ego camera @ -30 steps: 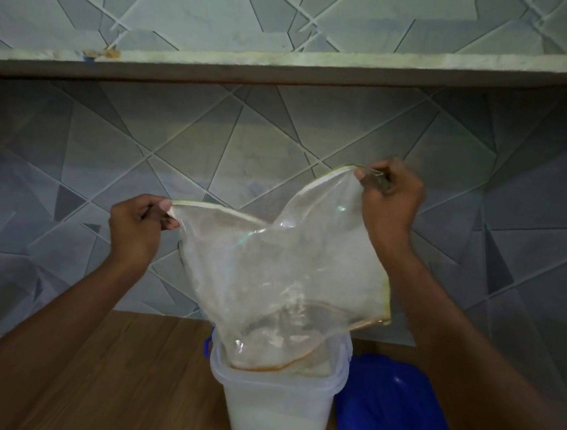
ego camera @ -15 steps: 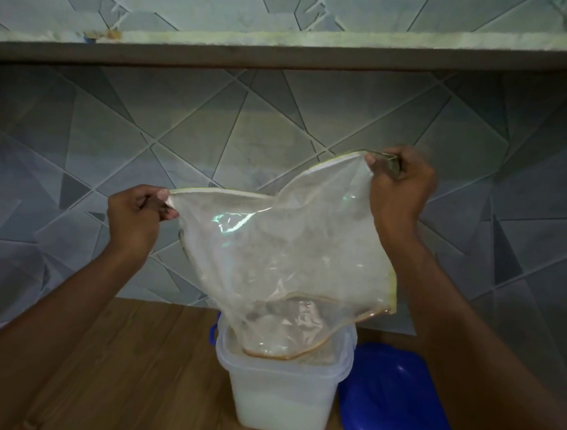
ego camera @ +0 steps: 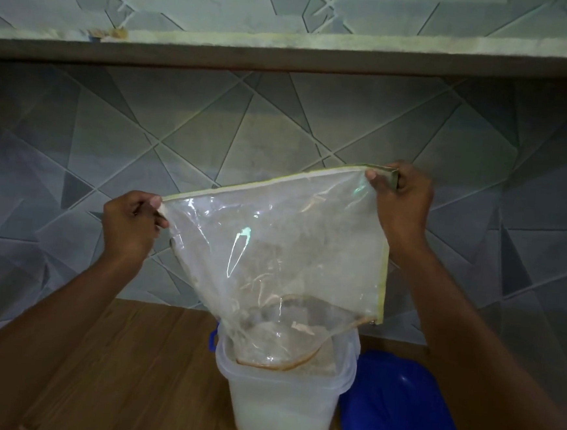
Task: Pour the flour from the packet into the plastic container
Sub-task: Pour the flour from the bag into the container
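The packet (ego camera: 272, 248) is a thin, clear plastic bag, crinkled & shiny, w/ a pale yellow seam along its top edge and right side. It hangs mouth-down directly above the plastic container (ego camera: 280, 408). Its open mouth, rimmed in orange-brown, dips just inside the container's rim.

The left hand (ego camera: 130, 226) is up and to the left of the container. It pinches the packet's top-left corner betw. thumb and curled fingers. The right hand (ego camera: 401, 203), higher and above the container's right side, grips the top-right corner w/ fingers curled round the folded seam. The top edge is pulled taut and slopes upward to the right.

The container is a translucent white tub, squarish w/ rounded corners and a thick lip, standing upright on the wooden table (ego camera: 127, 372), which is brown w/ visible grain. White flour (ego camera: 276, 421) shows through its lower wall. A small blue clip (ego camera: 213, 340) sits at its left rim. Just right of the container lies a glossy blue lid (ego camera: 402, 411), rounded-square; whether they touch I cannot tell.

Behind the container is a wall (ego camera: 214, 124) of grey tiles w/ triangular pattern, and high above it a pale stone shelf (ego camera: 288, 50).
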The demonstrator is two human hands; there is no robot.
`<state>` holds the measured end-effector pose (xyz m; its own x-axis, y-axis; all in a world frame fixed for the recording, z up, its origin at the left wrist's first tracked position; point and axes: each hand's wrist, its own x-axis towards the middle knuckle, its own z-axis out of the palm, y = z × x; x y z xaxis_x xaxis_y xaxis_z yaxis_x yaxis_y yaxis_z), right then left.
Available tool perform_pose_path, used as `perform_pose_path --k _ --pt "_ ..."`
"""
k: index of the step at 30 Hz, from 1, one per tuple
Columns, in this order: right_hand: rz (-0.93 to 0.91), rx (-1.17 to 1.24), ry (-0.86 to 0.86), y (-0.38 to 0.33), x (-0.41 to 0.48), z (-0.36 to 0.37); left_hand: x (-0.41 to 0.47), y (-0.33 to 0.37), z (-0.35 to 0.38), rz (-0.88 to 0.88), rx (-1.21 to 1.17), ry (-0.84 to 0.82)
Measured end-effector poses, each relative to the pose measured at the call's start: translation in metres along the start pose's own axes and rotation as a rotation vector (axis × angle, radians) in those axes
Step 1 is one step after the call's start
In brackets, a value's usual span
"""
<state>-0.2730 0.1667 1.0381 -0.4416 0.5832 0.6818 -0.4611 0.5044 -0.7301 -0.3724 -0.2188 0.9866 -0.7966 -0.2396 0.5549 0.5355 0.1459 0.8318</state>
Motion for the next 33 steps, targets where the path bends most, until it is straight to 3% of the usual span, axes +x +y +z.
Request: perform_pose_path --k 5,9,15,22,25,28,33 --pt "0.254 0.015 -0.268 0.023 -0.014 -0.010 -0.002 -0.005 -0.001 -0.023 -0.032 0.000" --pt "0.488 -0.137 -0.431 0.062 -0.040 -0.026 -0.007 -0.012 -0.004 -0.067 -0.132 -0.057" --pt "0.536 -0.170 -0.536 0.100 -0.075 -0.042 -0.052 -0.052 -0.001 -0.272 -0.188 -0.227" --pt "0.501 -0.169 -0.471 0.130 -0.100 -0.049 -0.120 -0.099 0.006 -0.575 -0.162 -0.478" --pt "0.498 -0.167 -0.414 0.132 -0.104 -0.051 -0.132 -0.095 0.017 -0.634 -0.188 -0.460" --pt "0.458 -0.160 -0.362 0.125 -0.103 -0.050 -0.122 -0.087 0.024 -0.598 -0.189 -0.356" --pt "0.434 -0.073 -0.268 0.117 -0.099 -0.048 -0.110 -0.067 0.027 -0.480 -0.238 -0.357"
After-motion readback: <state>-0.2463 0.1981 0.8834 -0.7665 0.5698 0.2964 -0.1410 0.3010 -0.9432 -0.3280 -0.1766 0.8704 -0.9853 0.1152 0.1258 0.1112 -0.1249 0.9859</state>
